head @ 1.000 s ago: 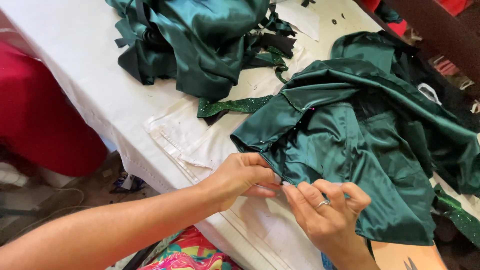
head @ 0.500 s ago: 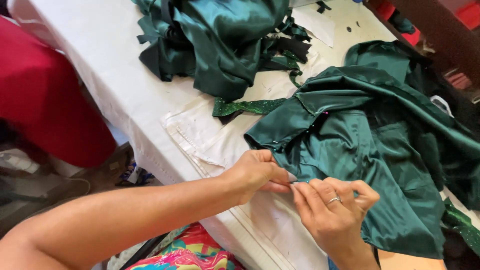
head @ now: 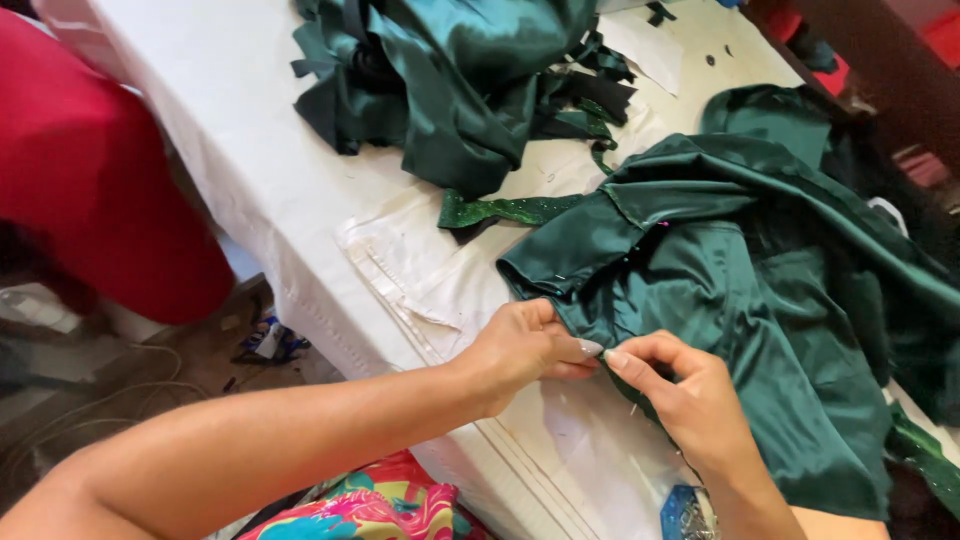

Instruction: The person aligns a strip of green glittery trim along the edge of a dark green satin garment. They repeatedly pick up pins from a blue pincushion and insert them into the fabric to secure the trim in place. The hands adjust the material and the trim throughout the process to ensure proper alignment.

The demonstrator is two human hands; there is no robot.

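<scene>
The dark green satin garment [head: 760,330] lies spread over the right side of the white surface [head: 230,170], its near-left edge pinched by both hands. The left hand [head: 520,350] has its grip closed on that edge, fingertips meeting the right hand [head: 690,400], likewise closed on the fabric. A heap of green cloth scraps [head: 450,80] sits far left

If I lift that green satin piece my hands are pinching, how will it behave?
The green satin piece would likely go floppy, since it already lies in soft folds. Its sheen suggests it may slip between the left hand and right hand. It probably weighs little.
</scene>
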